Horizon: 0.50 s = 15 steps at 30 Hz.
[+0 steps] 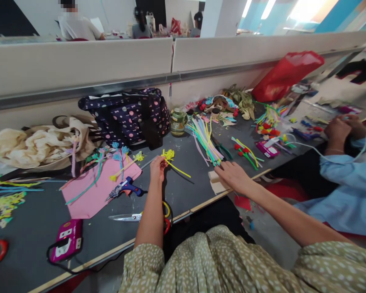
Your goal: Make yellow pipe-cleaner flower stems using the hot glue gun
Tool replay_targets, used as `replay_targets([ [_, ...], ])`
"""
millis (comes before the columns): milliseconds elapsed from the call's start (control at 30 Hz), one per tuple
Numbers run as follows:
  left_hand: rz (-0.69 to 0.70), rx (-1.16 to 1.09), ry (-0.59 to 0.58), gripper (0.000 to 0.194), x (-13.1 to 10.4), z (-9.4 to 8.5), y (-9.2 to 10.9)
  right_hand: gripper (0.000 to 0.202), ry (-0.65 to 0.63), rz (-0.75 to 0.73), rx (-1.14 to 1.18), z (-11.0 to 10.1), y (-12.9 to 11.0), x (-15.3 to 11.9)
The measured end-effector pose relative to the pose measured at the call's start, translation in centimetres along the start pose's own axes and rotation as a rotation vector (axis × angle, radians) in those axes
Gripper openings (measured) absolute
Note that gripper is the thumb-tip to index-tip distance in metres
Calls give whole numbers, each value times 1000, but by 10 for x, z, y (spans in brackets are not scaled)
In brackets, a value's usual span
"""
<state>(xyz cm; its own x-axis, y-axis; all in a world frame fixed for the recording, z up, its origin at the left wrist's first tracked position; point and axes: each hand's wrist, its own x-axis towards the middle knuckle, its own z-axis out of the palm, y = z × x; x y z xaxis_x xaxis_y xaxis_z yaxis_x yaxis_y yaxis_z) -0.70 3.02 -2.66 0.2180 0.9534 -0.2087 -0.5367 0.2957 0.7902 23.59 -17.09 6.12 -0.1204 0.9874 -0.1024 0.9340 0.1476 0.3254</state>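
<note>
At the middle of the frame, the left hand [158, 166] has its fingertips pinched together on the yellow flower [168, 154]. The flower's head sits just beyond the fingertips, and a yellow stem [179, 168] slants down to the right over the table [183, 195]. Right of center, the right hand [233, 175] lies palm down, fingers at the lower ends of the bundle [205, 138] of pastel stems; whether they grip it cannot be told.

The table's pale front edge rises from lower left to right of center, close below the right hand. The scissors [129, 217] lie partly under the left forearm, with the purple box [67, 240] at lower left. Left of the left hand are the glue gun [131, 186] and pink sheet [88, 191]. The beige roll [214, 177] is just beside the right fingertips. Dark tabletop shows between the hands, crossed by the yellow stem.

Farther back, the dotted bag [128, 118] and jar [178, 122] stand against the partition [79, 61], which bounds the table's far side. The red bag [288, 75] leans at upper right. A person in a blue sleeve [338, 171] sits at the right edge; other people are beyond the partition, at upper left and top center.
</note>
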Motion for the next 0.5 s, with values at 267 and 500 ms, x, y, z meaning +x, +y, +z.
replay_targets([
  [267,-4,5,7,13,-1,0,0,23,-300,-42,196,24,7,6],
  [500,-15,4,4,16,-3,1,2,51,-457,150,357,34,14,12],
])
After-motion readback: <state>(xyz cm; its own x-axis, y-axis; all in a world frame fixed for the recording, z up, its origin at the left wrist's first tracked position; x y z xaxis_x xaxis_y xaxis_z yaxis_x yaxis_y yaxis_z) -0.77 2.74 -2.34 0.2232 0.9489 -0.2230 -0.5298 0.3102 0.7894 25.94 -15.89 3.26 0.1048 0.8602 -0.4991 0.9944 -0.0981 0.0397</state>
